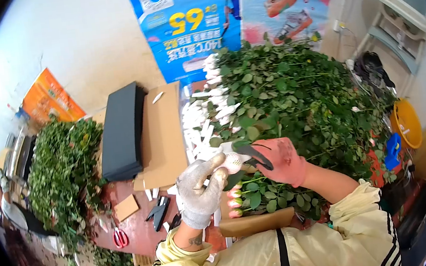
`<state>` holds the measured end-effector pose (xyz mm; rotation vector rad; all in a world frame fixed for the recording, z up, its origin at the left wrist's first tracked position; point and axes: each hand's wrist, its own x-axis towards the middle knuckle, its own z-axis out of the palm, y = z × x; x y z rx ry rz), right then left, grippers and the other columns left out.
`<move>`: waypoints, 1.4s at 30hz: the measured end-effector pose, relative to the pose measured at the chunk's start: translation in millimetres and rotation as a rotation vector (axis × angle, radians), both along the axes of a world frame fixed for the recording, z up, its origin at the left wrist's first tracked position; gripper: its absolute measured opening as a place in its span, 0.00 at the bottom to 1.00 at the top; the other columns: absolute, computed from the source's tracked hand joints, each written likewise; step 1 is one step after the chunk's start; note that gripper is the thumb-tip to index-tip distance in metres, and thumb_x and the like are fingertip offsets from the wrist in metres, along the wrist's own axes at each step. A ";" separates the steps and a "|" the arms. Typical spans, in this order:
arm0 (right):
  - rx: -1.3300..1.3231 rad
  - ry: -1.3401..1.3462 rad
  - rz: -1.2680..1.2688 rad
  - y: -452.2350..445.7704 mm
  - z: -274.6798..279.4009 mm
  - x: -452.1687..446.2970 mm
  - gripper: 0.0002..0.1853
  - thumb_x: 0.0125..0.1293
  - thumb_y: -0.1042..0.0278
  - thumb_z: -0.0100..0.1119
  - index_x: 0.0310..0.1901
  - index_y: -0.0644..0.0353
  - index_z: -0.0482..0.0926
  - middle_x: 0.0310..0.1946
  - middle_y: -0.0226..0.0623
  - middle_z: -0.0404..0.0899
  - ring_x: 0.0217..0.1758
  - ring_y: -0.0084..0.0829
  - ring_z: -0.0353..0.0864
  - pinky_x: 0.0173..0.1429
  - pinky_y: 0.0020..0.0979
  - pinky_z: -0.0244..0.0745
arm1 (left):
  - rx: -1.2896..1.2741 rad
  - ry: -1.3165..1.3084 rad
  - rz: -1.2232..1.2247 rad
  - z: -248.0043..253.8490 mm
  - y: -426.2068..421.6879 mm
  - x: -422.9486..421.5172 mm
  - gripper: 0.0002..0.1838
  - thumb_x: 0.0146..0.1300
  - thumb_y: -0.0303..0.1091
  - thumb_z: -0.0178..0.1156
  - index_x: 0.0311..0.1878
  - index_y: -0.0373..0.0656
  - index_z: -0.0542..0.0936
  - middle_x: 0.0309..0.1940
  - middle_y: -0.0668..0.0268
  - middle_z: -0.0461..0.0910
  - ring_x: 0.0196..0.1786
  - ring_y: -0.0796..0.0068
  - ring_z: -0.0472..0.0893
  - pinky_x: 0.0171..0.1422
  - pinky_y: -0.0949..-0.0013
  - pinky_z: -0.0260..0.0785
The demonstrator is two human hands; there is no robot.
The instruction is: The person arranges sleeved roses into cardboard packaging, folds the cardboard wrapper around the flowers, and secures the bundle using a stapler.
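Pale yellow jacket foremost, the whitish-gloved left grip pinches a round, white-netted flower bud beside the coral-gloved right grip, whose hold is unclear; probably light and fragile, it is best held at its base.

The left hand is pinching a netted bud beside the right hand. Scissors are lying near the desk's front-left corner.

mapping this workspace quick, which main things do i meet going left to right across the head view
Left leafy pile → red-handled scissors → black stapler → left hand → white mesh sleeve → right hand → yellow bucket.
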<state>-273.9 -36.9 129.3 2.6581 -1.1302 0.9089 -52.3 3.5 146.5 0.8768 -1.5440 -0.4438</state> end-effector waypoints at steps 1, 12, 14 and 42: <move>-0.063 0.025 -0.002 -2.7 -4.6 3.6 0.20 0.53 0.60 0.62 0.49 0.47 0.75 0.45 0.26 0.76 0.45 0.30 0.75 0.46 0.33 0.66 | 0.021 0.011 -0.007 -5.4 3.3 4.8 0.12 0.57 0.29 0.62 0.44 0.35 0.81 0.18 0.64 0.75 0.20 0.77 0.73 0.26 0.74 0.65; -0.183 0.037 0.137 -24.4 -9.3 1.1 0.21 0.46 0.68 0.65 0.46 0.54 0.77 0.47 0.33 0.76 0.45 0.37 0.75 0.50 0.37 0.68 | 0.035 0.233 0.049 -11.5 47.0 34.7 0.12 0.62 0.34 0.61 0.43 0.37 0.76 0.30 0.61 0.76 0.31 0.74 0.77 0.33 0.72 0.74; 0.221 -0.099 0.042 -35.5 -0.5 -8.5 0.20 0.49 0.66 0.63 0.47 0.54 0.76 0.41 0.35 0.78 0.39 0.37 0.77 0.47 0.37 0.71 | -0.249 0.124 0.373 -20.5 51.2 65.5 0.06 0.64 0.28 0.57 0.43 0.40 0.75 0.36 0.63 0.74 0.33 0.77 0.73 0.36 0.71 0.75; -0.299 0.047 -0.028 4.0 30.8 -67.1 0.18 0.41 0.81 0.56 0.40 0.63 0.77 0.39 0.46 0.77 0.38 0.45 0.79 0.42 0.41 0.77 | -0.182 -0.298 -0.299 20.1 -12.9 -31.0 0.23 0.46 0.37 0.68 0.46 0.40 0.78 0.44 0.56 0.79 0.49 0.52 0.77 0.53 0.57 0.68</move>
